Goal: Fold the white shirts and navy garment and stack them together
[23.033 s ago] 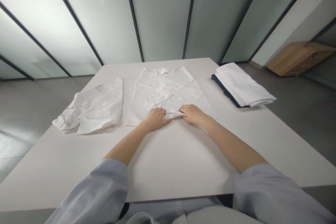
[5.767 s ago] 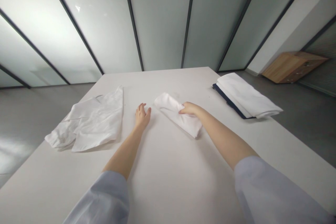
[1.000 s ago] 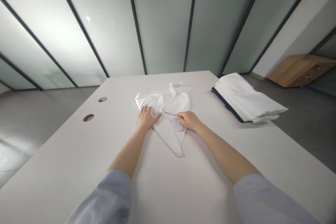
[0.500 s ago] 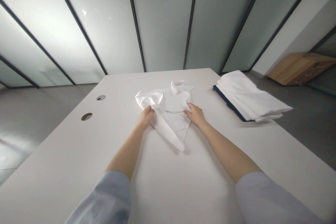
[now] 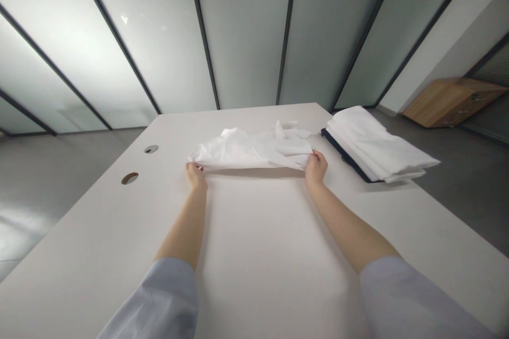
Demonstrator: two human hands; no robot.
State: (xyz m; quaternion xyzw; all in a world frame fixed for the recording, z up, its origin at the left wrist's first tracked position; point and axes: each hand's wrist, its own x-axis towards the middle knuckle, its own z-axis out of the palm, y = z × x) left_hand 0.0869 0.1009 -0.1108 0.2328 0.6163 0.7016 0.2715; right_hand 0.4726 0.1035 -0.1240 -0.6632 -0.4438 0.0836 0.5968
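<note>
A white cloth garment (image 5: 254,148) stretches crosswise over the far half of the white table (image 5: 254,243). My left hand (image 5: 196,175) is closed on its near left corner, and my right hand (image 5: 317,167) pinches the near right corner. Between the two hands the near edge is pulled straight and stands slightly off the tabletop, with a shadow beneath it. Behind that edge the fabric lies bunched, and a folded bit sticks up at the back right. Which part of the garment each hand holds, I cannot tell.
To the right, a stack of folded white cloth (image 5: 377,143) rests on a dark flat item (image 5: 345,156) by the table's edge. Two round holes (image 5: 130,178) sit in the tabletop at left. Frosted glass panels (image 5: 246,32) rise behind; a wooden cabinet (image 5: 449,100) stands at far right.
My hands have moved apart, left hand leftward and right hand rightward. The garment went from a crumpled shape with a flap pointing toward me to a wide band pulled taut.
</note>
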